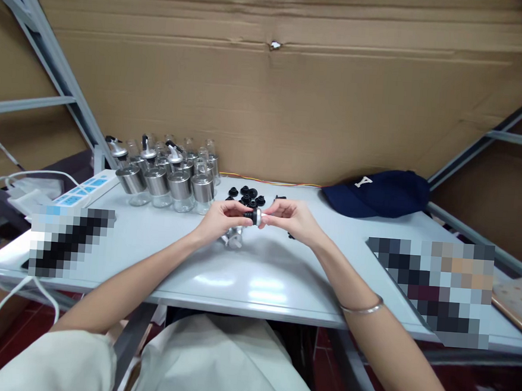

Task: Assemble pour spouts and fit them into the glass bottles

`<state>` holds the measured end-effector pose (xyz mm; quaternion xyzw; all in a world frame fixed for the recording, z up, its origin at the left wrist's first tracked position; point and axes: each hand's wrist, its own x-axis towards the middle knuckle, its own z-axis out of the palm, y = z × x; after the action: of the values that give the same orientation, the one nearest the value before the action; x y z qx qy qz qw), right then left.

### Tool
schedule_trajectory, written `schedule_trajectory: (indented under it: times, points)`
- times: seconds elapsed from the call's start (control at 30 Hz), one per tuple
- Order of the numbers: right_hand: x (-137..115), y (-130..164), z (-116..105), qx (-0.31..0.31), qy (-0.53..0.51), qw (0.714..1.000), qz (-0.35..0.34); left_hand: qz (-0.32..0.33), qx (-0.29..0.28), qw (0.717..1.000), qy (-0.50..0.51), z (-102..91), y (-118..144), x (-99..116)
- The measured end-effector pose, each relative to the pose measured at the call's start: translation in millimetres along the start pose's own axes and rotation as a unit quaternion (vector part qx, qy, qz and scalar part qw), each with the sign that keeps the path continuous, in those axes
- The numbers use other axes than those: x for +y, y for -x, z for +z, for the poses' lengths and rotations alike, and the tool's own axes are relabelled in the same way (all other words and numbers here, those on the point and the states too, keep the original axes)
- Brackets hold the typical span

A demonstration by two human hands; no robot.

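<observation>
The left hand (220, 217) and right hand (298, 221) together pinch a black-ribbed, silver-topped stopper (258, 217) above the white desk (300, 275); steel-sleeved clear glass bottles (180, 187) stand near its back-left corner.

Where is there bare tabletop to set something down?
Bare table shows at the front between the forearms, and between the right hand and the navy cap. Crowded: back left with bottles, and just beyond the left hand with small black parts.

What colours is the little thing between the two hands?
The little piece is black and silver. It shows best in the head view.
</observation>
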<state>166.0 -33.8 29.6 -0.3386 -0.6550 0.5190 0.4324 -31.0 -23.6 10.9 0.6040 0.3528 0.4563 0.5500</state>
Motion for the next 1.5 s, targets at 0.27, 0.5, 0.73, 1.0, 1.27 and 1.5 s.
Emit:
schedule_trajectory:
  times: [0.27, 0.5, 0.73, 1.0, 1.27, 1.5]
  points:
    - [7.1, -5.8, -2.4, 0.011, 0.047, 0.999, -0.016, -0.010, 0.012, 1.000, 0.006, 4.2, -0.2, 0.6]
    - [11.2, -7.5, -3.5, 0.045, 0.207, 0.977, -0.039, 0.052, 0.028, 0.998, -0.021, 7.2, -2.5, -4.7]
    - [11.2, -3.3, 5.6, -0.057, 0.100, 0.993, 0.027, 0.069, 0.024, 0.997, -0.004, 5.9, -0.6, -6.0]
    - [10.1, -4.6, 5.1, -0.037, 0.077, 0.996, -0.013, 0.077, -0.008, 0.997, 0.014, 8.0, -0.4, -8.6]
    - [9.7, -3.1, 5.5, -0.056, 0.074, 0.995, -0.023, 0.024, -0.078, 0.995, 0.053, 8.2, 1.5, -6.9]
    - [5.5, -1.4, 6.9, -0.068, 0.068, 0.995, -0.014, 0.039, -0.076, 0.995, 0.045, 8.2, 3.8, -2.2]
